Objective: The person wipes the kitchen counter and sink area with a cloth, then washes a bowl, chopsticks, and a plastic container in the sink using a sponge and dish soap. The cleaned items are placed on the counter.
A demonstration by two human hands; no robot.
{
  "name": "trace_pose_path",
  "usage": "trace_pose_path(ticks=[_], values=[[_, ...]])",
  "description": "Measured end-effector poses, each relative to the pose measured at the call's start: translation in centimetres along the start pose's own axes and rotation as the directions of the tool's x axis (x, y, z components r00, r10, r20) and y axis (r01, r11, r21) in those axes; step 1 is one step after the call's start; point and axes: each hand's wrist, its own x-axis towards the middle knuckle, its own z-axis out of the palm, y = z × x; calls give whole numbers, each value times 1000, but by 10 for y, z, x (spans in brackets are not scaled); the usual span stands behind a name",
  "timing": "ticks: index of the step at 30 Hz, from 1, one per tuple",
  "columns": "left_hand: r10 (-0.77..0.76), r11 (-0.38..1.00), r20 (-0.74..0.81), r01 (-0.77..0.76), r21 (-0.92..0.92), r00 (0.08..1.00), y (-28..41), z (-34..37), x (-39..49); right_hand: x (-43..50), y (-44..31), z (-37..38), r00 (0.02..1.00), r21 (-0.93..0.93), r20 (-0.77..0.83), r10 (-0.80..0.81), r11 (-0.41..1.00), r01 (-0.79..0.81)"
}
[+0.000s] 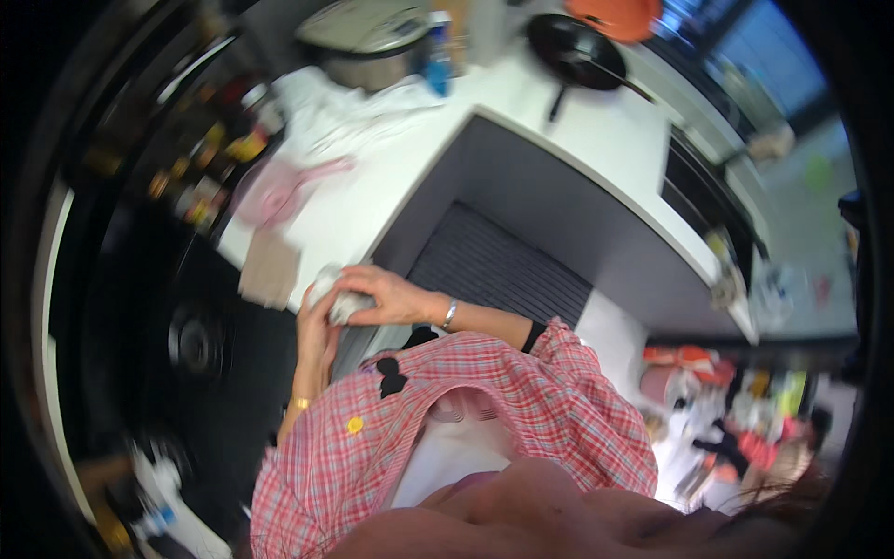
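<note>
A bunched whitish cloth (353, 305) is between my two hands, close to the near end of the white counter. My right hand (380, 290) curls over it from the right, thumb below and fingers on top. On its left side my left hand (318, 335) presses against the bundle, its fingers partly hidden by the cloth and the other hand. Just beyond lies a flat beige pad (269, 271) at the counter's edge. Farther up, a pink pan-like utensil (276, 195) with a handle rests on the counter, blurred.
To the left is a black hob (244, 363), with several jars and bottles (209, 157) behind it. A rice cooker (370, 42), a blue bottle (438, 59) and a white cloth (335, 112) sit farther back. A black frying pan (576, 52) is near the corner. A ribbed mat (499, 258) covers the floor.
</note>
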Motion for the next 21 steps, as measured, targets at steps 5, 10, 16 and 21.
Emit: trace_pose_path(ticks=[5, 10, 16, 21], values=[[-137, 969, 44, 125, 214, 990, 11, 0, 47, -4, 35, -58, 914, 94, -106, 391, 919, -382], [-187, 934, 284, 80, 349, 940, 24, 29, 93, -17, 31, -100, 824, 126, -378, 422, 905, -406], [-261, 863, 396, 30, 504, 880, 26, 55, 156, -48, 43, -123, 705, 215, -496, 507, 858, -466], [-275, 797, 400, -25, 603, 874, 32, 42, 172, -68, 54, -143, 509, 295, -600, 617, 762, -576]])
